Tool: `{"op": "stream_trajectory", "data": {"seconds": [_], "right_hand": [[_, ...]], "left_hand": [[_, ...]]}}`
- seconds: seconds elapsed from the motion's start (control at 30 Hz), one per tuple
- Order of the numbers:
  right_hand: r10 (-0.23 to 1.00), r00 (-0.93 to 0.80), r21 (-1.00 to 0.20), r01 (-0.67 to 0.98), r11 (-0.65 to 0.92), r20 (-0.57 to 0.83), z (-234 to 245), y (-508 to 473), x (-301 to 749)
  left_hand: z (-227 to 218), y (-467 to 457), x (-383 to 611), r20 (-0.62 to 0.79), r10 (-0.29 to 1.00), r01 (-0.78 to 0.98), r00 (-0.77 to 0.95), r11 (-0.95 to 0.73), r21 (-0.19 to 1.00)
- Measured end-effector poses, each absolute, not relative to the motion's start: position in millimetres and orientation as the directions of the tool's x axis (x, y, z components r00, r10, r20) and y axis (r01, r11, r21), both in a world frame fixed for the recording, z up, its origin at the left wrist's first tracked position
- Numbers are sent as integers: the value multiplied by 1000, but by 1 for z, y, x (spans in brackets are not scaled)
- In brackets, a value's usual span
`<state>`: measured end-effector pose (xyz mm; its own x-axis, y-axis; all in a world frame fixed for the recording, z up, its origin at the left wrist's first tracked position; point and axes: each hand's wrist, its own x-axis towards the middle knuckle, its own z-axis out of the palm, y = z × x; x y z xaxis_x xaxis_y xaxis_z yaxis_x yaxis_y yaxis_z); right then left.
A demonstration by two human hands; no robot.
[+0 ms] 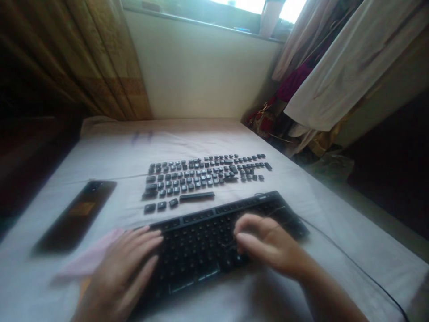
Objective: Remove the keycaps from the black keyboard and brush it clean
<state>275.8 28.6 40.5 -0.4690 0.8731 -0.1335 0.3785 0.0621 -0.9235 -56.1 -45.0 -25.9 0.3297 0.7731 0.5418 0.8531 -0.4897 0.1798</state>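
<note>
A black keyboard [214, 232] with its keycaps removed lies on a white sheet in front of me. My left hand [124, 273] rests flat on the keyboard's left end, fingers stretched out and apart. My right hand [268, 246] lies on the right half of the keyboard, fingers bent down and pointing left; nothing shows in it. Beyond the keyboard, several loose black keycaps [204, 174] are laid out in rows, with the long space bar [197, 197] in front of them. A pink cloth [92, 259] lies beside my left hand.
A dark phone [77, 214] lies at the left on the white sheet [318, 188]. The keyboard's cable [351, 264] runs off to the right. Curtains hang at the back left and right, a pale wall under a window between them. Clutter sits at the right of the bed.
</note>
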Motion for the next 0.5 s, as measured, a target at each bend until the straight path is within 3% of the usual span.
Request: {"op": "stream_trajectory", "data": {"seconds": [0.2, 0.5], "right_hand": [[855, -505, -870, 469, 152, -122, 45, 21, 281], [831, -552, -696, 624, 355, -71, 40, 17, 278]], "left_hand": [[-27, -45, -57, 492, 804, 838, 334, -492, 236], [-27, -44, -56, 467, 827, 832, 315, -477, 284]]}}
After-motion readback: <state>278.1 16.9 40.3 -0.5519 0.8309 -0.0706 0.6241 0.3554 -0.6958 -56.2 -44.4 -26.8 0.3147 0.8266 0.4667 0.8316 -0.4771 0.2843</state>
